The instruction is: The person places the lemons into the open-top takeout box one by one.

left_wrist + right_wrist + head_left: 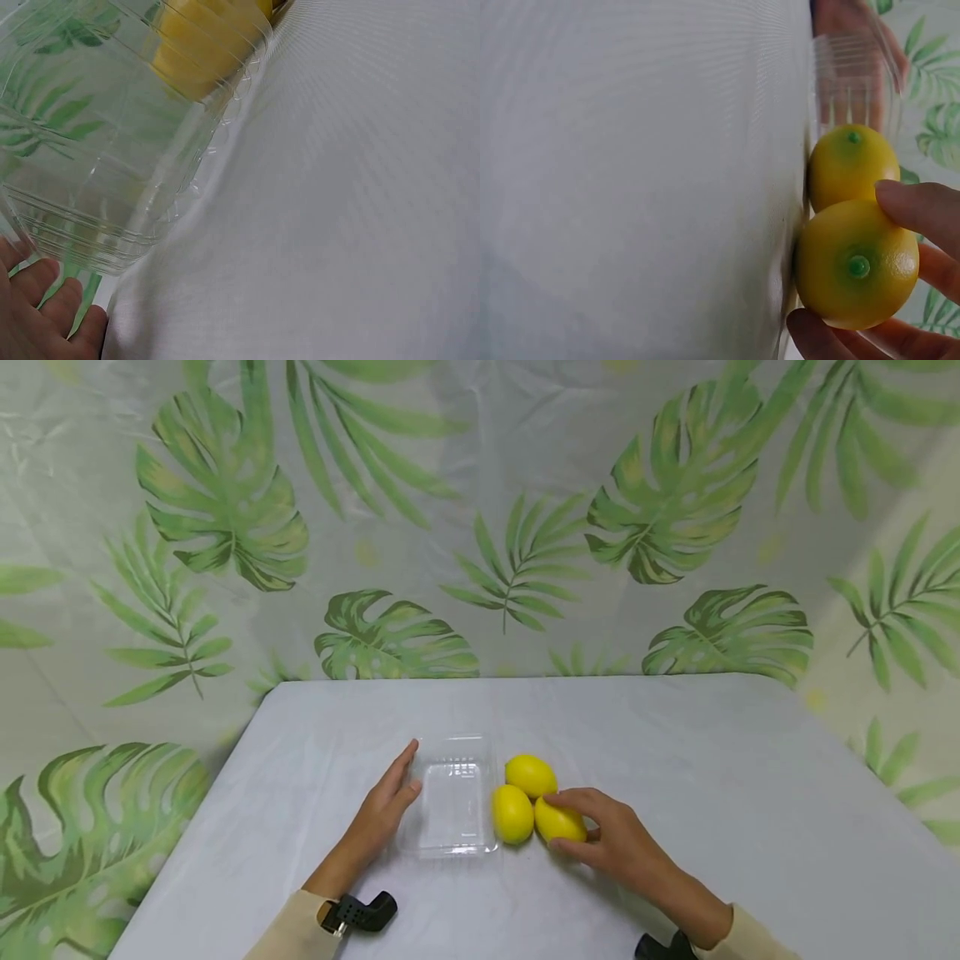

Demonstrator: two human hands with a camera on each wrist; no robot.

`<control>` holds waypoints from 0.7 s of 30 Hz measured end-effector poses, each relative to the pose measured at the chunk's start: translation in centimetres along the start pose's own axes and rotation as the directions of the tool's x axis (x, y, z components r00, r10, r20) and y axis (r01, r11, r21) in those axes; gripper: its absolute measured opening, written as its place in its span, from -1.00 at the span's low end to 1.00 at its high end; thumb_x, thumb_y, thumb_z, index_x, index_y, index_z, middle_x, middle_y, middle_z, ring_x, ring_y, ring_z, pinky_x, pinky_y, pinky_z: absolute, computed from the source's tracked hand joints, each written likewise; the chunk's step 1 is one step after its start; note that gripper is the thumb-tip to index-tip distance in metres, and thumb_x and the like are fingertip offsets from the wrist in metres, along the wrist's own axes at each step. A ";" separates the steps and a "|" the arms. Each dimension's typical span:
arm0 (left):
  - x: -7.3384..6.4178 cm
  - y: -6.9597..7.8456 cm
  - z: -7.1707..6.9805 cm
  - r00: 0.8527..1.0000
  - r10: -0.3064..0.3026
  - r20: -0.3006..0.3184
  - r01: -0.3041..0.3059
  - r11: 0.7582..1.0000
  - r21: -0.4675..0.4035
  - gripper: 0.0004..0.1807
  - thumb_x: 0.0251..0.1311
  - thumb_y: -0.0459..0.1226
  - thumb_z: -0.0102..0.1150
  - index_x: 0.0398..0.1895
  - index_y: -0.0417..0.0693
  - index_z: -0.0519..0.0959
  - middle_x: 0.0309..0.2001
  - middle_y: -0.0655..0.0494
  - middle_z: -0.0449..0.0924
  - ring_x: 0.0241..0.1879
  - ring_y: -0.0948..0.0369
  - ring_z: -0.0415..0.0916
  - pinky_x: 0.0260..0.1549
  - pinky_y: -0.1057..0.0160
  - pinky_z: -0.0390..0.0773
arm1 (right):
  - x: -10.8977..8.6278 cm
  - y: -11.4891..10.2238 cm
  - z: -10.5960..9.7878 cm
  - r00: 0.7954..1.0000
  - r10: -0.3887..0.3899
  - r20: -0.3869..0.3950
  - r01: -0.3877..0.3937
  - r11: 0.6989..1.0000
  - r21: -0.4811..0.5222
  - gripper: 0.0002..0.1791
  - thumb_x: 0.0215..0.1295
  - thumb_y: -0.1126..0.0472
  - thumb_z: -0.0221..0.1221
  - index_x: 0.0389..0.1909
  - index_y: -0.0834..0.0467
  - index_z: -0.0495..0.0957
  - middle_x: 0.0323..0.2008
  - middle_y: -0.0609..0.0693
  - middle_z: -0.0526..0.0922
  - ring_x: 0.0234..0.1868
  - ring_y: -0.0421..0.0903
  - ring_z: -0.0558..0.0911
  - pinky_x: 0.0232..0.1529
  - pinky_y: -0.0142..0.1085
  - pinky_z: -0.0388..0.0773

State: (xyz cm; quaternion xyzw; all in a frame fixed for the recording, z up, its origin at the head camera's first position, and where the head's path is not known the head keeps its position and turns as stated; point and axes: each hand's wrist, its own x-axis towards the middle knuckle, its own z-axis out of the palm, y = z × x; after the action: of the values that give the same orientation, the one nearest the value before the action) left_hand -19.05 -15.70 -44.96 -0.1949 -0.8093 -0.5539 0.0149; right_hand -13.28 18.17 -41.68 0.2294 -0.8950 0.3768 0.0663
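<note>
A clear plastic container (453,810) stands on the table, with several ridges along its walls. At its left side my left hand (386,797) rests with straight fingers; the left wrist view shows the fingertips (37,281) by the container wall. Three yellow lemons cluster just right of the container: a back lemon (530,775), a left lemon (513,815) and a right lemon (558,820). My right hand (611,831) grips the right lemon between thumb and fingers. In the right wrist view this lemon (859,266) shows a green stem end and sits on the cloth.
A white cloth (712,777) covers the table. Behind it hangs a leaf-patterned curtain (525,468). Black wrist cameras (367,912) are strapped near both beige sleeves.
</note>
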 end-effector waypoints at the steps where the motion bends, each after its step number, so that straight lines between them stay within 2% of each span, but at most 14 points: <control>1: 0.0 0.0 0.0 1.000 0.001 0.000 -0.001 1.000 0.001 -0.35 0.45 -0.21 -0.14 0.54 -0.02 -0.05 0.53 0.10 -0.09 0.49 0.12 -0.13 0.40 0.07 -0.03 | 0.0 0.0 0.0 1.000 0.000 0.000 0.000 1.000 -0.009 -0.45 0.05 0.07 0.42 0.12 -0.04 0.57 0.07 -0.09 0.59 0.07 -0.03 0.57 -0.27 -0.46 0.61; 8: 0.0 0.0 0.0 1.000 0.008 -0.001 -0.008 1.000 -0.006 -0.35 0.45 -0.23 -0.15 0.54 -0.05 -0.06 0.53 0.05 -0.10 0.49 0.09 -0.15 0.40 0.07 -0.05 | 0.1 -0.2 -0.1 0.999 0.023 0.024 -0.023 1.000 0.016 -0.45 0.06 0.07 0.41 0.13 -0.01 0.57 0.08 -0.06 0.58 0.08 -0.01 0.57 -0.25 -0.49 0.60; 16: -0.1 -0.1 0.0 1.000 0.019 0.020 -0.018 0.999 -0.050 -0.35 0.44 -0.28 -0.15 0.54 -0.03 -0.05 0.53 0.01 -0.13 0.50 0.09 -0.22 0.31 0.55 -0.12 | 0.0 -0.3 0.0 1.000 0.014 0.013 -0.014 1.000 0.003 -0.46 0.05 0.10 0.41 0.12 -0.01 0.57 0.06 -0.05 0.59 0.06 -0.01 0.58 -0.25 -0.46 0.62; 21: 0.2 -0.1 -0.2 0.999 0.045 0.024 -0.043 0.997 -0.064 -0.35 0.43 -0.34 -0.15 0.53 -0.09 -0.05 0.53 -0.04 -0.12 0.50 0.05 -0.22 0.29 0.61 -0.11 | 0.1 -0.3 -0.2 1.000 -0.010 -0.016 0.010 1.000 -0.012 -0.45 0.02 0.15 0.44 0.11 0.00 0.59 0.05 -0.07 0.59 0.05 -0.04 0.59 -0.25 -0.46 0.63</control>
State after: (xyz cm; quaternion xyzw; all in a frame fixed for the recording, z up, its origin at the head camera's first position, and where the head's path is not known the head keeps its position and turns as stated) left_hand -19.29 -15.81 -44.94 -0.2200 -0.7870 -0.5763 0.0108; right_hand -13.18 18.06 -41.35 0.2305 -0.8954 0.3731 0.0768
